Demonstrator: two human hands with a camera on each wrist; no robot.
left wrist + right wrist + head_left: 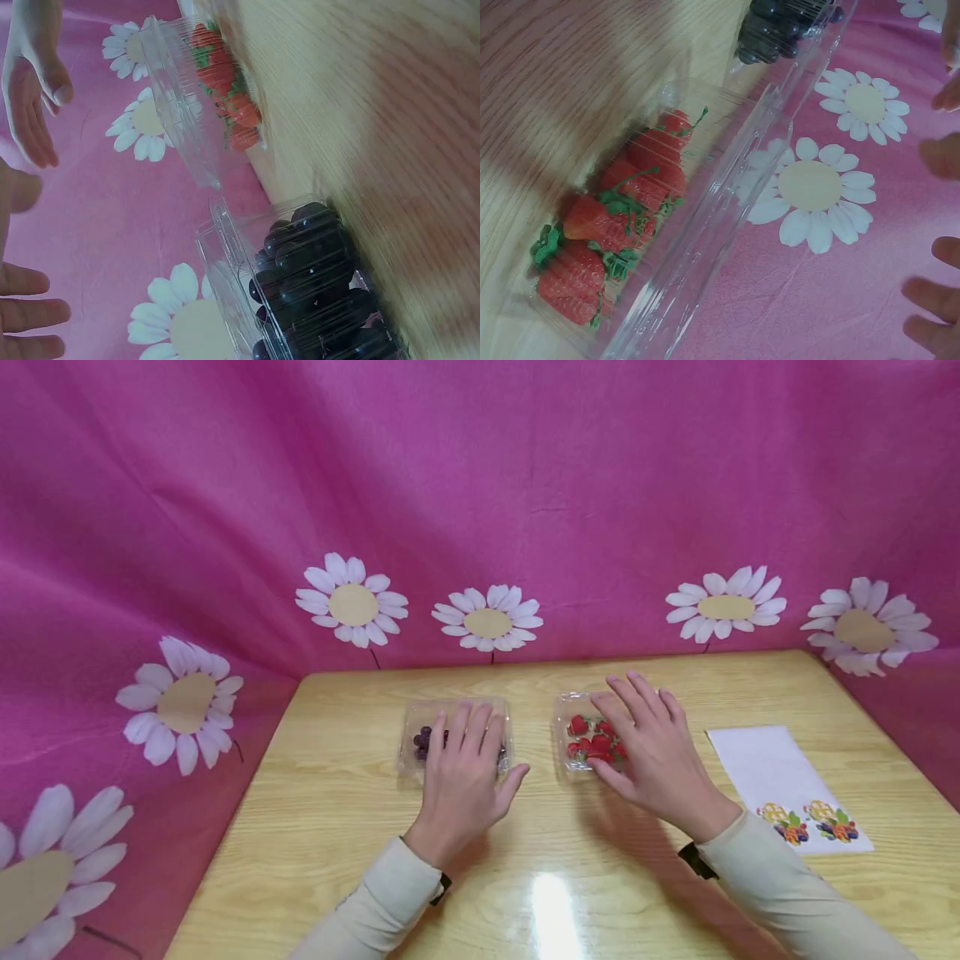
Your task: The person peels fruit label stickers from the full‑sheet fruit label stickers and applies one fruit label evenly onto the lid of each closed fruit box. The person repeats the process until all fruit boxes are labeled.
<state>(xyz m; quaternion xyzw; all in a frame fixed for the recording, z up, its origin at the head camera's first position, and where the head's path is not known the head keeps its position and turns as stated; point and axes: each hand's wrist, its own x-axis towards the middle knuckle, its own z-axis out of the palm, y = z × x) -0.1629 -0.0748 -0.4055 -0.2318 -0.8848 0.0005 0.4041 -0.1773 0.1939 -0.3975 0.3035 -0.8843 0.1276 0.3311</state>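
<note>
Showing a wood-grained surface (pixel 330 827), backed and flanked by magenta cloth (pixel 525 468) printed with white, cream-centred daisies (pixel 354 604). Also showing, at the surface's right side, a flat white sheet (pixel 761 764) with two colourful fruit motifs (pixel 834 823) at its near end, plus bright glare (pixel 555 914) on the surface's near middle.

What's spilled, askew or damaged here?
Nothing stands out: dark round fruit sit in one clear plastic box, red strawberries in another box, and the white rectangular fruit-printed sheet lies flat on the pale wooden table.
</note>
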